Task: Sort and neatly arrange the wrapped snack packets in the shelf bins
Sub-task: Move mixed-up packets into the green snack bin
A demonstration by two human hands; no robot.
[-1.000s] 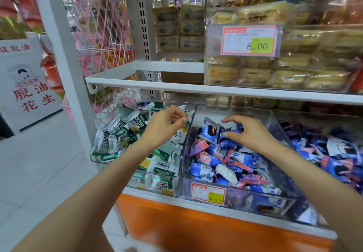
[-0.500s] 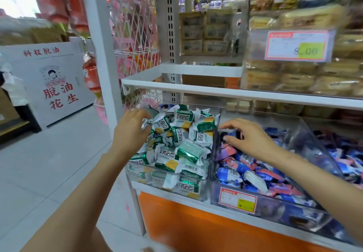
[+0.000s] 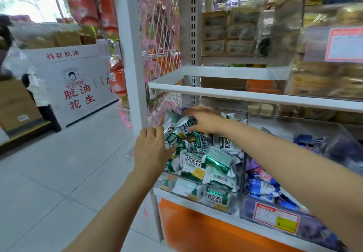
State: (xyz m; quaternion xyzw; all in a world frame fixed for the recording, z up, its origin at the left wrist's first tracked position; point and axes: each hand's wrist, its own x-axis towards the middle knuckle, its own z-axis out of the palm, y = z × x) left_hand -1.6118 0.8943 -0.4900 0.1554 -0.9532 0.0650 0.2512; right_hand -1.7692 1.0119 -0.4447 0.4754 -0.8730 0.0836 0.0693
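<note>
- My left hand (image 3: 151, 151) stood at the left edge of the green packets (image 3: 208, 165), its back to the camera. The fingers (image 3: 155, 132) were nearly straight and close together, the tips touching the outermost packets. It gripped nothing.
- My right hand (image 3: 205, 123) reached across the heap toward its back, palm down. Its fingers (image 3: 189, 112) stretched leftward and lay on the top packets.
- Whether those right fingers closed on a packet I cannot tell. The back of the hand hid their undersides, and the hand was blurred.
- A dark blue patch (image 3: 184, 110) showed just at my right fingertips, too blurred to name.
- The green packets were heaped above the rim of the clear left bin (image 3: 186, 189), at the end of the unit beside the white post (image 3: 135, 75).
- The blue packets (image 3: 259, 187) lay in the right bin (image 3: 314, 230), just beside the left one. My right forearm crossed over them and hid a good part.
- A red-bordered label (image 3: 277, 219) sat on the right bin's front, its print unreadable.
- The upper shelf (image 3: 235, 94) cut off the backs of both bins. The goods above it were blurred, and a price card (image 3: 347, 44) ran off the right edge.
</note>
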